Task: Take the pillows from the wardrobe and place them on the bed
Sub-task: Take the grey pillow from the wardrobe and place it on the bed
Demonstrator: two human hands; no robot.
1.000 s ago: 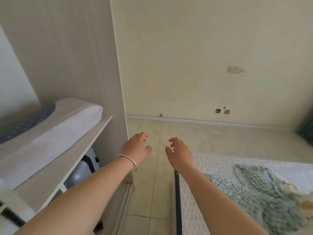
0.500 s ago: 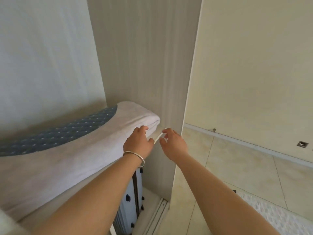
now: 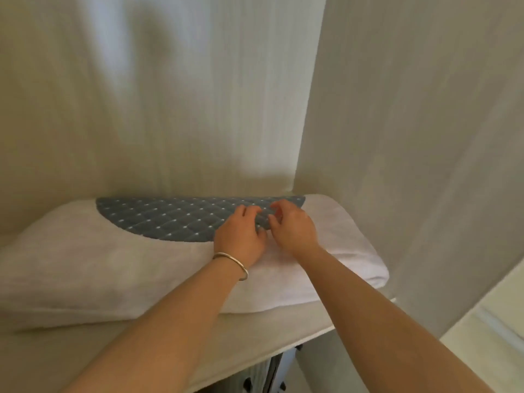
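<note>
A: Head view, only one. Where's the pillow [image 3: 119, 268]?

B: On the wardrobe shelf [image 3: 255, 333], lying flat, long axis left to right across the view. White cover with a blue quilted patch [image 3: 175, 219] along the back edge. Right end sits close to the wardrobe side wall [image 3: 397, 137].

A: Hands?

B: Both on top of it, toward the right end. Left hand [image 3: 241, 239], bracelet [image 3: 235, 263] at the wrist, palm down, fingers curled over the patch edge. Right hand [image 3: 295, 228] just beside it, nearly touching, fingers bent and pinching at the fabric. Neither has a full hold yet, more a loose half-closed contact.

A: What does the next move turn on?

B: Most of the pillow's length runs off to the left of both hands. My guess is that the left hand is the nearer one to slide out that way, so the lift is balanced. Pulled from the right end alone, it would likely sag.

A: Bed?

B: Not in view.
</note>
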